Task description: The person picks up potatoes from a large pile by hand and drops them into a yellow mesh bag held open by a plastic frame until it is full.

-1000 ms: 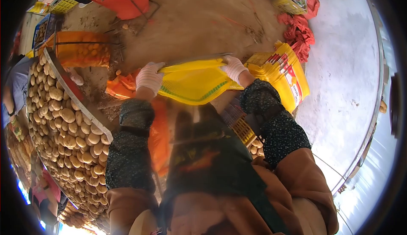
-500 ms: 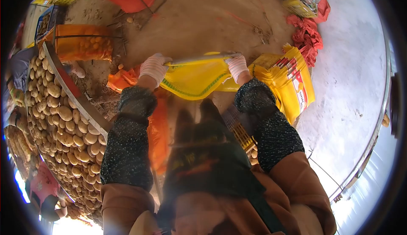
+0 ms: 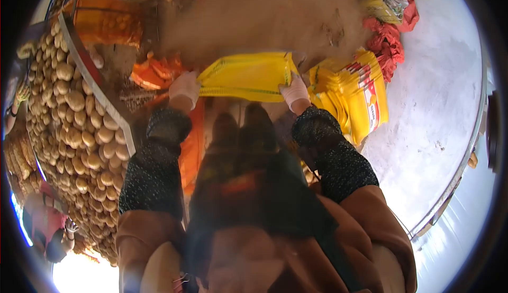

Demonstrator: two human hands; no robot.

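Observation:
A yellow mesh bag [image 3: 246, 73] is stretched between my two hands, above my feet. My left hand [image 3: 184, 89], in a pale glove, grips its left end. On the other side my right hand [image 3: 294, 90], gloved too, is closed on the right end. Just right of my right hand lies a stack of yellow printed bags [image 3: 352, 97]. An orange bag [image 3: 154, 73] lies beyond my left hand. Part of the fingers is blurred.
A large heap of potatoes [image 3: 79, 129] lies at the left behind a metal edge [image 3: 95, 84]. A filled orange mesh sack [image 3: 108, 20] stands at the upper left. Red bags [image 3: 385, 47] and a yellow crate [image 3: 385, 5] are at the upper right. Another person [image 3: 50, 216] is at the lower left.
The yellow bag has turned from hanging below a bar-like edge to lying stretched out flatter. My hands have shifted slightly, and the view has tilted down a little.

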